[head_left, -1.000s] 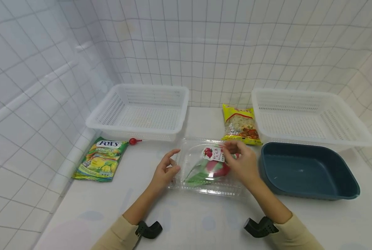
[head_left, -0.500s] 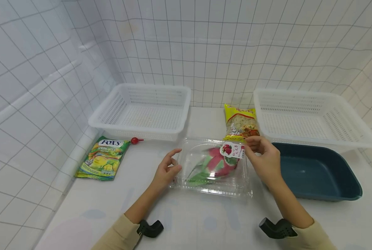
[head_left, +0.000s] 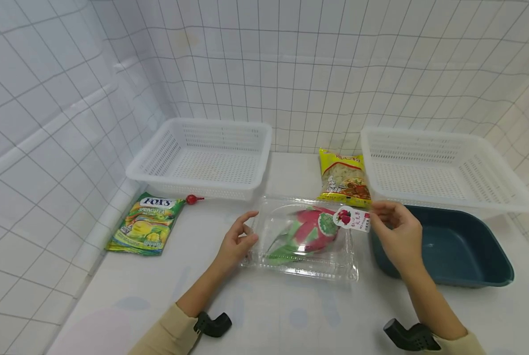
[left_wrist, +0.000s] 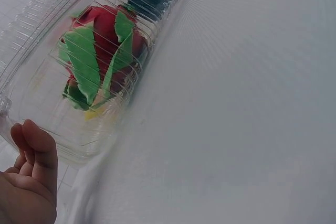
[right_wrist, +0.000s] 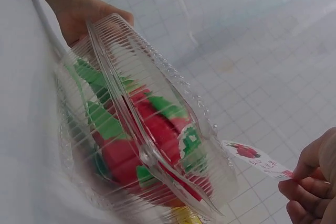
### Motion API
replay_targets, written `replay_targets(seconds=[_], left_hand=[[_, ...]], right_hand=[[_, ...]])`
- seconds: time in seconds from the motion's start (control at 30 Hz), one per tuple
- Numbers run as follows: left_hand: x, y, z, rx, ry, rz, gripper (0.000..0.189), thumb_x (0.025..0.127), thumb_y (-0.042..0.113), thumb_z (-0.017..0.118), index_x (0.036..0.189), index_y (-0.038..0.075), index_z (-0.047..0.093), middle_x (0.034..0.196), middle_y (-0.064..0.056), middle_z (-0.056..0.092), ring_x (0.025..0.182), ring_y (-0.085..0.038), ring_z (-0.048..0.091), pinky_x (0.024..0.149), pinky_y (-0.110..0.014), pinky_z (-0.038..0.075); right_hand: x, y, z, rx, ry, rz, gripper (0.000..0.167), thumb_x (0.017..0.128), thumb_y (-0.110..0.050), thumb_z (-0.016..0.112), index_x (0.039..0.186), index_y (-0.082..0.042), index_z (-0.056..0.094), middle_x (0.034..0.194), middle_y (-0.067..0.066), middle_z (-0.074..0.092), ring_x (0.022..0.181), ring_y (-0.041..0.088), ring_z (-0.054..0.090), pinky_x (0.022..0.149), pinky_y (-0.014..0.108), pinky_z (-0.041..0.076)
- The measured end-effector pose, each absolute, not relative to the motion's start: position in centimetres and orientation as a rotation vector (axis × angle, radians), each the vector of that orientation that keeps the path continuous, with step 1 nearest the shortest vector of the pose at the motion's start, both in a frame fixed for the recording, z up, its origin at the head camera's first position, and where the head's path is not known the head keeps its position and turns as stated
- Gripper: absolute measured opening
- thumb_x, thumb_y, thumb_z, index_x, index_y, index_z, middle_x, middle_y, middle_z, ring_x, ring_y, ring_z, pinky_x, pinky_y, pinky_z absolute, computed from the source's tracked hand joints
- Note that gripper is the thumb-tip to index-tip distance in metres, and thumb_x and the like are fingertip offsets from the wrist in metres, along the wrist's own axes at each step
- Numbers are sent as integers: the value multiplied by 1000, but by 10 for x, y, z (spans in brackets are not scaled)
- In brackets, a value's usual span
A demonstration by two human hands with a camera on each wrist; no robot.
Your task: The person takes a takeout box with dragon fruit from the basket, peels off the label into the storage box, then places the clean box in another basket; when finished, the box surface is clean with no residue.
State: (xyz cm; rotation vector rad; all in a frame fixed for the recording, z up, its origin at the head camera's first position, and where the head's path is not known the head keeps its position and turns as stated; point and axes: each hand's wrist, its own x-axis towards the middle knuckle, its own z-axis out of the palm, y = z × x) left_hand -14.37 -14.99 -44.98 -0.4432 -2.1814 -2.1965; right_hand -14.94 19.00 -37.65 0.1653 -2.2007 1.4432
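Observation:
A clear plastic clamshell box [head_left: 270, 224] with its lid down lies in front of me, holding a red and green dragon fruit [head_left: 309, 234]. My left hand [head_left: 234, 242] grips the box by its left end, thumb and fingers at the edge in the left wrist view. Between the thumb and fingers of my right hand [head_left: 399, 236] is one end of a white sticker label [head_left: 357, 219] with a red fruit picture. The label's rounded end reaches the lid's right edge in the right wrist view [right_wrist: 247, 153].
Behind stand two white plastic baskets [head_left: 204, 190] [head_left: 446, 199], with a yellow noodle-like packet [head_left: 344, 178] between them. A dark blue basin [head_left: 451, 246] sits close beside my right hand. At left lie a green FOX'S candy bag [head_left: 146, 224] and a small red object [head_left: 192, 199].
My right hand has moved right with the label, drawing it from over the lid's middle to past its right edge. My left hand keeps its place on the box.

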Motion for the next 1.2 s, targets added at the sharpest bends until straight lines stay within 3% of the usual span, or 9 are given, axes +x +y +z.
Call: replay_targets(seconds=[0.3,1.2], left_hand=[[-143,-150,-451,-431,-2180,-2195,54,91,0,57,141,3,39,84,-4,44,52,-4,45,46,-19,39],[-145,-149,-451,-447,-2177,-2178,53,90,-1,56,141,1,39,83,-3,45,54,-3,46,46,-17,37]], right_hand=[[-145,205,-382,66,-2157,1460,16,84,7,68,100,7,67,82,-17,64,71,0,61,62,10,47],[-143,263,-402,-322,-2006,1597,17,84,7,67,99,-1,69,84,-7,66,73,4,61,62,8,47]])
